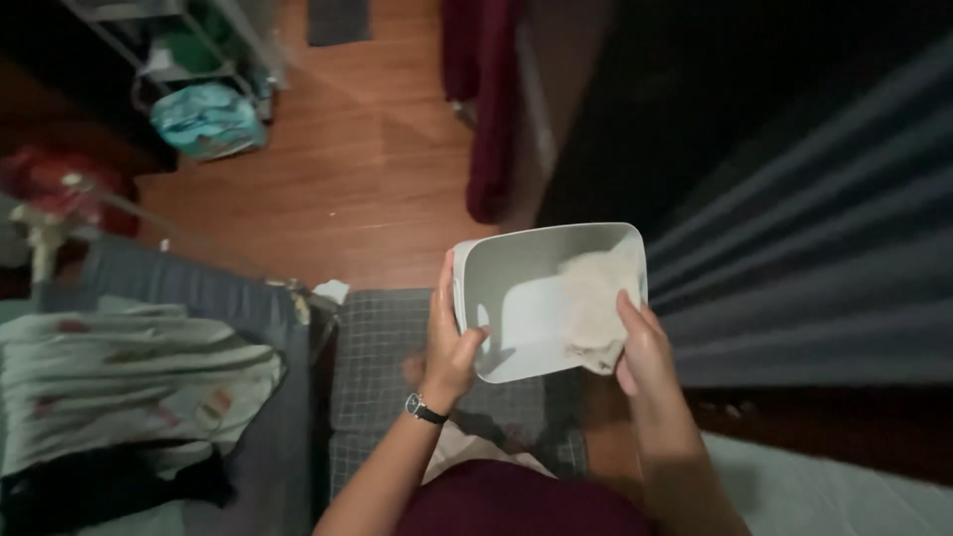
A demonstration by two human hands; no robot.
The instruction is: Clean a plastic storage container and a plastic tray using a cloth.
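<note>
A white rectangular bin [516, 288] with rounded corners is held up in front of me, its opening facing the camera. My left hand [450, 342], with a dark watch on the wrist, grips the bin's left rim. My right hand [645, 347] presses a pale cloth [591, 303] against the inside of the bin on its right side, fingers closed on the cloth.
Below lies a grey checked mat [382, 347] on a wooden floor [338, 179]. A grey bed with striped and dark fabric [129, 377] is on the left. A dark red curtain [491, 109] hangs ahead, grey drapes [814, 248] on the right. A teal bag [206, 119] sits by a shelf.
</note>
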